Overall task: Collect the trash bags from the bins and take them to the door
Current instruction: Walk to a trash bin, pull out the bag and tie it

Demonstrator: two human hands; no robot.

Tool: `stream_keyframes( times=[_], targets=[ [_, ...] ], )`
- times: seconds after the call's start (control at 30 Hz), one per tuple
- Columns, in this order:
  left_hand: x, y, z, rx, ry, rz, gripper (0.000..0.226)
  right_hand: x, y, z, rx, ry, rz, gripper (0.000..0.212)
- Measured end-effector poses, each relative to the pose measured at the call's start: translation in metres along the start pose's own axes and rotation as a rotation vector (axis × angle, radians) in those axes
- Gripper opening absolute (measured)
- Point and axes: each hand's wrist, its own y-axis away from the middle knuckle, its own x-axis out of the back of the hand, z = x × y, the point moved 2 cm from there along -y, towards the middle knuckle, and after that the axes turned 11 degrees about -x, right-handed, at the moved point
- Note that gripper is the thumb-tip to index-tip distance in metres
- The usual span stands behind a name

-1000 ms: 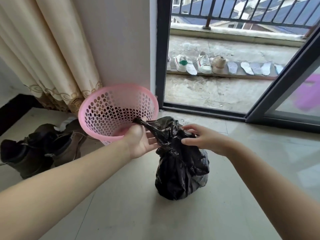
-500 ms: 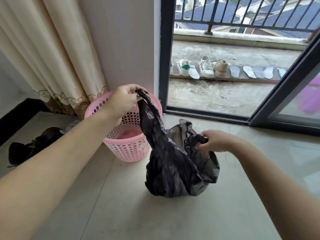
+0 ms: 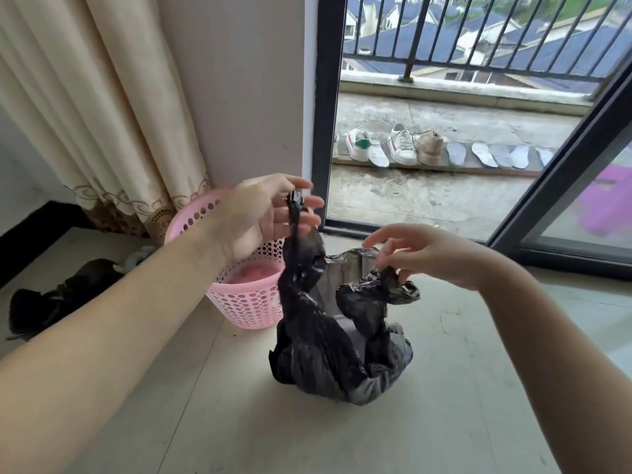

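Black bag (image 3: 328,347) sits on the floor (image 3: 239,422), just right of the pink bin (image 3: 246,302). My left hand (image 3: 260,217) pinches one corner high, my right hand (image 3: 427,258) pinches the other low, apart, I'd guess for knotting.

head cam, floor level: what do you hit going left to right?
Dark boots → pink perforated plastic bin → black plastic trash bag → dark sliding-door frame → purple object behind the glass.
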Motion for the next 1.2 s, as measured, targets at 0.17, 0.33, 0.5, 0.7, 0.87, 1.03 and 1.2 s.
stream_keyframes(
  times=[0.17,0.33,0.5,0.7,0.87,1.03,1.2],
  targets=[
    [-0.053,0.019,-0.048,-0.067,-0.912,-0.449,0.048,-0.009,-0.006,-0.011,0.027,-0.216,0.053,0.022],
    [-0.053,0.012,-0.083,-0.095,-0.920,-0.343,0.021,-0.006,-0.004,-0.003,0.022,-0.036,0.100,0.032],
    [-0.041,0.006,-0.080,-0.096,-0.822,-0.294,0.022,-0.016,-0.021,0.040,-0.151,0.574,0.150,0.055],
    [-0.030,0.005,-0.085,-0.031,-0.812,-0.320,0.028,0.027,-0.006,0.028,0.077,-0.365,0.072,0.029],
    [-0.036,0.009,-0.071,0.091,-0.742,-0.475,0.022,0.013,-0.006,0.012,0.275,-0.906,-0.109,0.019],
    [-0.029,0.006,-0.023,-0.164,-1.201,-0.459,0.035,0.008,-0.008,0.021,0.301,-1.214,-0.171,0.019],
    [-0.062,0.009,0.028,-0.706,-1.616,-0.438,0.031,-0.005,-0.012,0.019,0.162,-0.748,-0.290,0.051]
  ],
)
